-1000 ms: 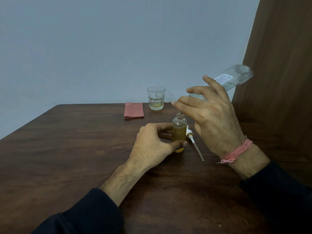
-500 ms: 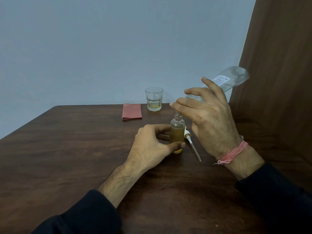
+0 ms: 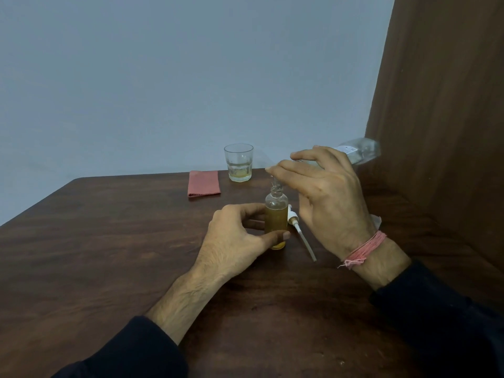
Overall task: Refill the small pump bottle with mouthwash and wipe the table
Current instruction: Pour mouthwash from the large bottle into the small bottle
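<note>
Pouring is under way near the middle of the table, toward its right edge; the left hand is curling its fingers and thumb round the small pump bottle, which is standing upright and uncapped on the wood; the right hand is gripping a clear mouthwash bottle, tipped well over so that its neck is pointing down at the small bottle's mouth, though the neck itself is hidden behind the fingers and whether liquid is running cannot be told; amber liquid is filling the small bottle up to about its shoulder, so the refill is looking nearly done; the white pump head with its dip tube is lying on the table just beside the bottle on its right, so it is waiting to be fitted back on; a folded pink cloth is lying near the far edge, untouched, beside a glass tumbler holding a little pale liquid; the wiping of the table is therefore still to come.
</note>
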Tool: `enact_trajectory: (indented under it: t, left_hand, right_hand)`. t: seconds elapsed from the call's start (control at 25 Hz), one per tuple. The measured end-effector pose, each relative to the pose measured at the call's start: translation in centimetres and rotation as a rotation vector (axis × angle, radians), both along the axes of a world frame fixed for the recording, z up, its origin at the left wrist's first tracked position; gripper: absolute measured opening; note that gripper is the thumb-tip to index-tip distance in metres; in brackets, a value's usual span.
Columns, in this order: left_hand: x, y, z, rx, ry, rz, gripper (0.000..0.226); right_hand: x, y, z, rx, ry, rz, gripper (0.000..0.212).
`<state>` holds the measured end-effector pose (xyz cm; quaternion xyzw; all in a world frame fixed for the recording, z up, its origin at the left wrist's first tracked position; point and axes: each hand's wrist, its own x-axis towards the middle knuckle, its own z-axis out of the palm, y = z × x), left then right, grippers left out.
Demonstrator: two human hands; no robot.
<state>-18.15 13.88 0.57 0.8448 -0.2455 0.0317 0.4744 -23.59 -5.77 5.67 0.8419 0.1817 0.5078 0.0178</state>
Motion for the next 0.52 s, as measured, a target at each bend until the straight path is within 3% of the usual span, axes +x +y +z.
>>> enact_trajectory:
  t: [0.16, 0.24, 0.36, 0.52]
  left_hand:
    - [0.0, 0.2, -0.1, -0.007, -0.021, -0.019, 0.048]
    - [0.1, 0.2, -0.3, -0.013, -0.044, -0.023, 0.058]
    - [0.0, 0.2, -0.4, -0.049, -0.032, 0.005, 0.072]
    - [-0.5, 0.1, 0.1, 0.008, -0.077, 0.081, 0.070]
  right_hand:
    - [0.2, -0.2, -0.9, 0.124, 0.084, 0.009, 0.061]
    - [0.5, -0.5, -1.3, 0.247, 0.147, 0.020, 0.056]
    - [1.0, -1.4, -1.5, 0.477, 0.197, 0.071, 0.049]
    - [1.1, -2.4, -0.7, 0.895, 0.160, 0.240, 0.046]
